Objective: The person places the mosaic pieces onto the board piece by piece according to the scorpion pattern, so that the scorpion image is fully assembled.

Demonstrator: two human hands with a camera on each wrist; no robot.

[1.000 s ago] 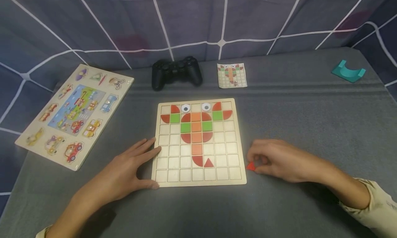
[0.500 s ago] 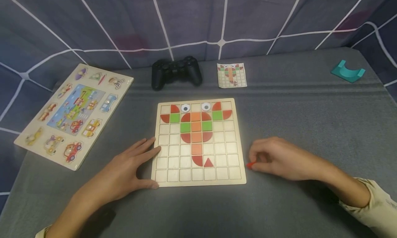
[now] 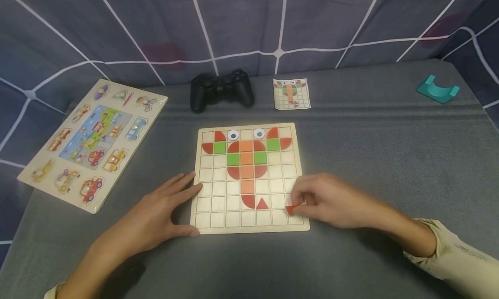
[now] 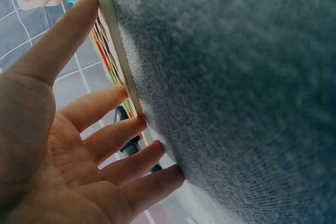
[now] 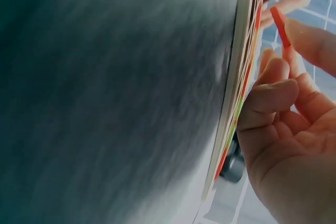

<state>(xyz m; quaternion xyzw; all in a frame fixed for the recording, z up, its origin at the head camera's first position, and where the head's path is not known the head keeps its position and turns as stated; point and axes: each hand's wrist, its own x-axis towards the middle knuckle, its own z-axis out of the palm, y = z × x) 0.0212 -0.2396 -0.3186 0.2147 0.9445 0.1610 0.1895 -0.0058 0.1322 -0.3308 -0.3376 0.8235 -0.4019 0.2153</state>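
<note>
A wooden grid board [image 3: 249, 224] lies flat on the grey table, with red, green and orange pieces and two eye discs set in its squares. In the head view my left hand [image 3: 146, 221] rests at the board's left edge, fingers spread and straight, thumb near the front corner. The left wrist view shows those fingertips against the board's side. Over the board's lower right squares, my right hand [image 3: 323, 200] pinches a small red triangle [image 3: 290, 210] between thumb and index finger. That piece appears edge-on in the right wrist view. A red triangle [image 3: 262, 204] sits in the board beside a red quarter circle [image 3: 248, 201].
Behind the board lie a black game controller [image 3: 221, 91] and a small pattern card [image 3: 291, 94] showing a similar design. A vehicle peg puzzle [image 3: 93, 145] lies at the left. Far right stands a teal curved block [image 3: 438, 90]. Grid-patterned cloth [image 3: 241, 26] hangs along the back.
My right hand has moved left from the table beside the board to over its right side, carrying the red triangle. The left hand stays in place.
</note>
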